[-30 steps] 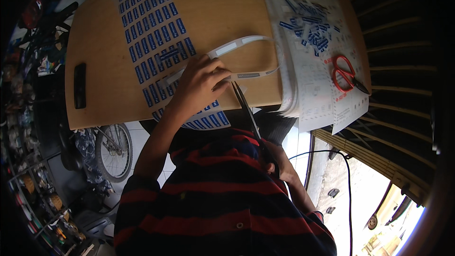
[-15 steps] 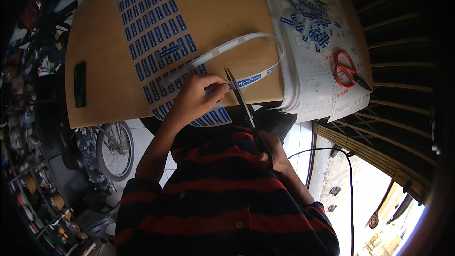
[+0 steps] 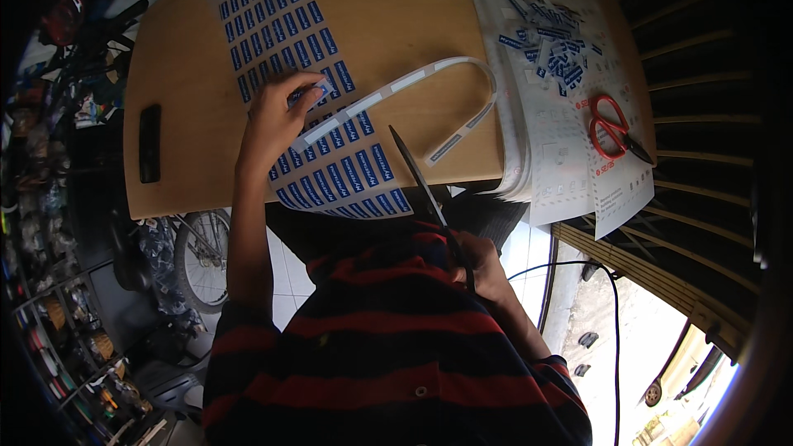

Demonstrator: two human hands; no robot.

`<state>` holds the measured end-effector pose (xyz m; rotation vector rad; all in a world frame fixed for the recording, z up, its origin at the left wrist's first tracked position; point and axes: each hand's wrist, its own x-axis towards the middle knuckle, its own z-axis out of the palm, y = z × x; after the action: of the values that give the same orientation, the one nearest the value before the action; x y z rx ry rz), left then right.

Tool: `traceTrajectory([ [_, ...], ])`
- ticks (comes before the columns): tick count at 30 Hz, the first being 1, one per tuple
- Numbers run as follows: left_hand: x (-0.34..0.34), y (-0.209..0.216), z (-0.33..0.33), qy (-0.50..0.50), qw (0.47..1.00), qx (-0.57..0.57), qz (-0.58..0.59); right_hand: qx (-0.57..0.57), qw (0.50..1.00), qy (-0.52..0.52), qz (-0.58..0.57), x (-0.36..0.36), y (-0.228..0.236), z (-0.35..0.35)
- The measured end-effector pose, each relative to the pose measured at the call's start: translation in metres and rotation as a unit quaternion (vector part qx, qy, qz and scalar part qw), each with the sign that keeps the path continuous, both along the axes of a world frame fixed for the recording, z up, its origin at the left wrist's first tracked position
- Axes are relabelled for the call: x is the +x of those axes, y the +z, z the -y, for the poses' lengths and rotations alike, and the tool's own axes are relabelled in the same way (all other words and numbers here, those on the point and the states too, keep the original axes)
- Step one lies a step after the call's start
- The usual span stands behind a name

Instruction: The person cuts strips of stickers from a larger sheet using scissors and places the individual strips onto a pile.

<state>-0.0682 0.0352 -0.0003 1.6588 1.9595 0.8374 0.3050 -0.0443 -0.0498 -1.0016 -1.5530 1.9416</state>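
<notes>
My left hand (image 3: 277,116) is over a long sheet of blue-and-white labels (image 3: 318,190), its thumb and fingers pinched around a small blue label (image 3: 320,91). In my right hand (image 3: 481,268), close to my body, are scissors with dark handles (image 3: 420,177); their blades look closed and point up over the table edge. A narrow strip of labels (image 3: 406,79) lies in a loop from the sheet to the right. Its free end is curled back near the scissor blades, apart from them.
Blue label pieces (image 3: 555,45) are heaped on a white printed plastic sheet (image 3: 529,128) at the right. Red-handled scissors (image 3: 609,125) lie beside them. A dark phone-shaped object (image 3: 149,144) rests on the wooden table (image 3: 186,66) at the left. A bicycle wheel (image 3: 201,260) stands below.
My left hand has let go of the strip's end and moved up and left over the sheet with a small label. The strip's free end has dropped to the table. My right hand is nearly unmoved.
</notes>
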Motion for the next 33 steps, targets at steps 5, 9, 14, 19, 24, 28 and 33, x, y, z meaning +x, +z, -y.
traceTrajectory([
  [5, 0.009, -0.007, -0.010, 0.034, 0.948, 0.189, -0.253, 0.005, 1.000, 0.009, -0.011, 0.011, 0.001, 0.005],
  [9, 0.085, 0.002, 0.009, -0.101, 0.981, 0.152, -0.073, -0.009, 1.000, -0.021, 0.021, 0.019, 0.019, 0.002],
  [14, 0.138, -0.022, 0.003, -0.165, 0.971, 0.170, -0.028, 0.009, 0.998, -0.037, 0.049, 0.046, 0.011, 0.004],
  [19, 0.125, -0.010, 0.000, -0.062, 0.971, 0.000, 0.232, 0.000, 0.998, -0.034, 0.061, 0.055, 0.005, 0.008],
  [24, 0.118, -0.006, 0.014, -0.067, 0.956, -0.053, 0.282, 0.020, 0.998, 0.007, 0.054, 0.041, 0.007, -0.002],
  [28, 0.117, -0.005, 0.021, -0.076, 0.963, -0.067, 0.250, 0.022, 0.998, 0.005, 0.054, 0.031, 0.014, -0.009],
  [33, 0.120, -0.005, 0.029, -0.079, 0.965, -0.041, 0.249, 0.031, 0.998, -0.003, 0.050, 0.026, 0.011, -0.014],
])
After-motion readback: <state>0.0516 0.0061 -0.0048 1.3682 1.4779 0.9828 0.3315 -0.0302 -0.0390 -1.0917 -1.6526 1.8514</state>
